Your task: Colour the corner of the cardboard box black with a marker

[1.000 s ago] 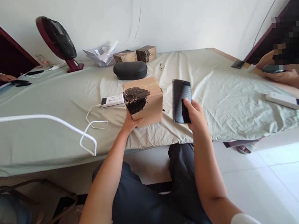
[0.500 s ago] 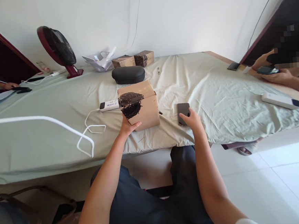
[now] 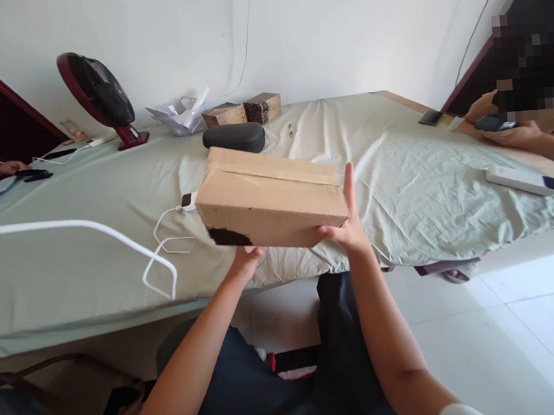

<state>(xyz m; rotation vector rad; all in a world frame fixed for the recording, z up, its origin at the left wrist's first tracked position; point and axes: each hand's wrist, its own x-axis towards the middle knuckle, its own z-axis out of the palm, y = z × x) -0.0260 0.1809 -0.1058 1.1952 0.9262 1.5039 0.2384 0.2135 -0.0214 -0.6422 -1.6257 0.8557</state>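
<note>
A brown cardboard box is held up over the near edge of the table, long side towards me and slightly tilted. Black scribble marks its lower left corner. My left hand supports it from below at the left, most of its fingers hidden behind the box. At the right end, my right hand grips it, thumb on the lower front edge and a finger stretched up along the side. No dark phone shows near my hands; the box covers that stretch of cloth.
Behind the box lies a black hard case, with small cardboard boxes by the wall. A white power strip and its cable are at the left. A fan stands back left. People sit at both ends of the table.
The box has turned to show its long side and been lifted off the cloth. My right hand has left the dark phone and now grips the box's right end. The phone is out of sight.
</note>
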